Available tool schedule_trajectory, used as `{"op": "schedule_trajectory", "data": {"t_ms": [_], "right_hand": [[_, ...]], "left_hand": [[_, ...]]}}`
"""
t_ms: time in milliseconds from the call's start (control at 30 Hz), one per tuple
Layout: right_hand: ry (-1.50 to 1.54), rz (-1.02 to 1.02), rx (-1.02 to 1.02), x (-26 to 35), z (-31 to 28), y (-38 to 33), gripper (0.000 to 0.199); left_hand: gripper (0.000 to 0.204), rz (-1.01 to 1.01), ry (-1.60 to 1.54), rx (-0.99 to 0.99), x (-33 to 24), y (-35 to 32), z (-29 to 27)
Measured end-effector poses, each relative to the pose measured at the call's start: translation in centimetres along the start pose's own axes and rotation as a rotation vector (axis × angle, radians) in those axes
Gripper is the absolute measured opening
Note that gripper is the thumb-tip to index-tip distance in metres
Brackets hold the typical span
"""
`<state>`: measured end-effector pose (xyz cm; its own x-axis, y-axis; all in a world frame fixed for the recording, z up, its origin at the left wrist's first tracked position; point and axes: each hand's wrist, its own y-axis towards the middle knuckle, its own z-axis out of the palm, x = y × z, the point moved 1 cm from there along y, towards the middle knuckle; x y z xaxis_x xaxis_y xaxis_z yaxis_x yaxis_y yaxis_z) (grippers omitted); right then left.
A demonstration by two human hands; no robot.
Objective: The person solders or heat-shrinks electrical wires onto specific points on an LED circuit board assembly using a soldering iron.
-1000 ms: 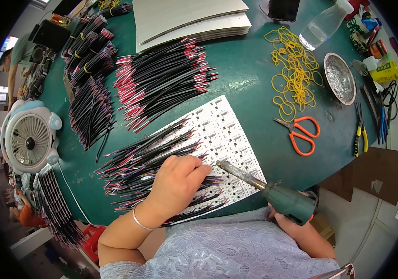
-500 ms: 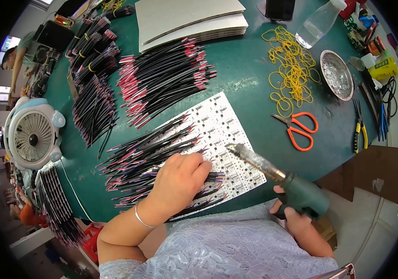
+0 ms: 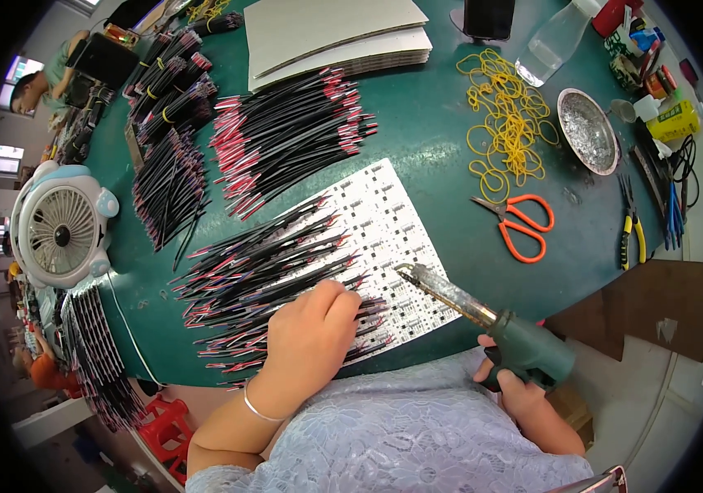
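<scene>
My left hand (image 3: 310,333) is closed in a pinch low over rows of black wires with red and white ends (image 3: 265,255); the fingertips and whatever they hold are hidden. Those wires lie across a white circuit board panel (image 3: 417,238) with small dark parts on it, covering its left side. In my right hand (image 3: 516,386) is the grip of a dark green soldering gun (image 3: 532,353). Its long metal barrel slants up to the left, with the bent tip over the panel, right of my left hand.
Beyond the panel lie more black wires (image 3: 294,135), bundled wires (image 3: 166,90) and grey boards (image 3: 339,49). Yellow rubber bands (image 3: 508,123), orange-handled scissors (image 3: 524,226), a metal bowl (image 3: 588,131), a bottle (image 3: 553,45) and pliers (image 3: 633,230) are at right. A fan (image 3: 62,230) stands left.
My left hand has shifted slightly down and nearer to me. The soldering gun's barrel has dropped a little, its tip moving slightly lower and left.
</scene>
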<state>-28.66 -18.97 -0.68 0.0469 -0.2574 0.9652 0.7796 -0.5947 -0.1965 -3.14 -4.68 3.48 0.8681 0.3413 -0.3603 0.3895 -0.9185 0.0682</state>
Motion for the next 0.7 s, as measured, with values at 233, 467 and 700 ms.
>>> {"op": "schedule_trajectory", "data": {"t_ms": [233, 467, 700], "right_hand": [[-0.257, 0.083, 0.225, 0.7, -1.1, -0.3, 0.050], [-0.387, -0.046, 0.233, -0.3, -1.1, -0.2, 0.048], [-0.408, -0.010, 0.113, 0.0, -0.1, 0.1, 0.026]], "left_hand": [[0.027, 0.056, -0.001, 0.015, 0.4, -0.1, 1.0], [0.027, 0.080, -0.029, -0.055, 0.6, 0.1, 1.5], [0.035, 0.028, -0.056, -0.002, 0.6, -0.3, 1.7]]}}
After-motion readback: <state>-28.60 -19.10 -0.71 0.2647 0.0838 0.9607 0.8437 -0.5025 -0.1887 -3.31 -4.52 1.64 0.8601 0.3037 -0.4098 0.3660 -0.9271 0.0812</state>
